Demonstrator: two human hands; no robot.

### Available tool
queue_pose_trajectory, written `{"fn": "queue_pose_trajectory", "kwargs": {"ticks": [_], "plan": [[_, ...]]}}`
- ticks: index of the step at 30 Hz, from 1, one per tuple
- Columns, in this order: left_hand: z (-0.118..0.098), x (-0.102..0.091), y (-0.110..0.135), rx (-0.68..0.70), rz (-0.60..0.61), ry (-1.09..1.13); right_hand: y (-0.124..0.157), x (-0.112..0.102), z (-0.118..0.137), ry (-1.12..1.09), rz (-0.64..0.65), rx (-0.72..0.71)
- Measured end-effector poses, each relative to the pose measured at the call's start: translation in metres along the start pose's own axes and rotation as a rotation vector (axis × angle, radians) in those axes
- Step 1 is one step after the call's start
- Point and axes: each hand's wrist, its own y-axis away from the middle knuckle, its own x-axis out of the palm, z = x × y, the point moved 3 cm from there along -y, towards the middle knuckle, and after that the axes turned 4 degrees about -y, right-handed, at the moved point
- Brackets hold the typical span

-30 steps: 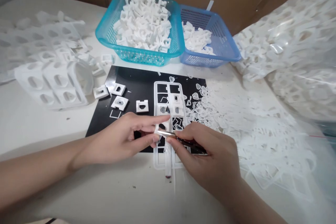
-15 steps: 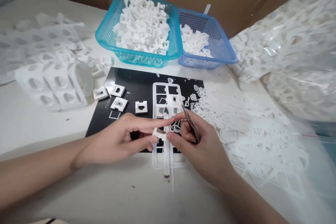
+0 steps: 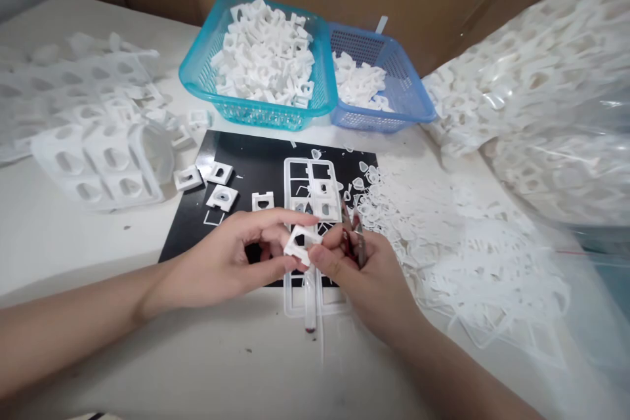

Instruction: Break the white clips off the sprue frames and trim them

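My left hand (image 3: 236,256) and my right hand (image 3: 364,275) meet over the near edge of a black mat (image 3: 256,164). Together they pinch a small white square plastic piece (image 3: 299,244), lifted and tilted just above a white plastic frame (image 3: 315,210) that lies on the mat. My right hand also grips a pair of metal tweezers (image 3: 352,226), their tips pointing up and away from me. Three loose white pieces (image 3: 224,197) lie on the mat to the left of the frame.
A teal basket (image 3: 197,75) heaped with white pieces and a blue basket (image 3: 413,102) stand at the back. White perforated sheets (image 3: 98,157) are stacked at left. Thin white scraps (image 3: 467,243) spread at right, beside a clear bag (image 3: 556,118) of frames.
The white piece has come free of the frame and now sits lifted between both hands. The tweezers swung from lying flat toward the left to pointing up and away.
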Motion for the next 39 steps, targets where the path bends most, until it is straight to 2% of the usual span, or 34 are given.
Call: {"fn": "queue_pose_trajectory", "kwargs": {"ticks": [3,7,11,16,20,25,28,31,34,36,39], "plan": [[0.001,-0.003,0.002,-0.032,-0.028,0.081,-0.002,-0.008,-0.003,-0.074,-0.039,0.022],[0.006,-0.005,0.004,-0.106,-0.095,0.145,-0.004,-0.012,-0.008,-0.207,0.013,0.128],[0.004,-0.005,0.003,0.021,-0.041,0.187,-0.004,-0.01,-0.007,-0.223,0.032,0.169],[0.001,-0.006,0.003,0.105,-0.026,0.09,-0.002,-0.004,-0.006,-0.18,0.098,0.167],[0.001,-0.007,0.003,0.121,-0.02,-0.02,-0.003,-0.003,-0.007,-0.21,0.131,0.198],[0.001,-0.007,0.003,0.127,-0.088,-0.09,-0.005,-0.003,-0.01,-0.34,0.185,0.28],[0.002,-0.006,0.003,0.131,-0.11,-0.109,-0.004,-0.002,-0.011,-0.312,0.197,0.302],[0.003,-0.006,0.003,0.098,-0.126,-0.099,0.0,-0.008,-0.006,-0.098,0.09,0.179],[0.003,-0.006,0.002,0.053,-0.138,-0.087,0.007,-0.016,0.01,0.166,-0.019,-0.137],[0.003,-0.006,0.002,0.031,-0.146,-0.07,0.012,-0.018,0.019,0.352,0.006,-0.318],[0.003,-0.005,0.002,0.01,-0.15,-0.042,0.016,-0.018,0.025,0.653,0.053,-0.487]]}}
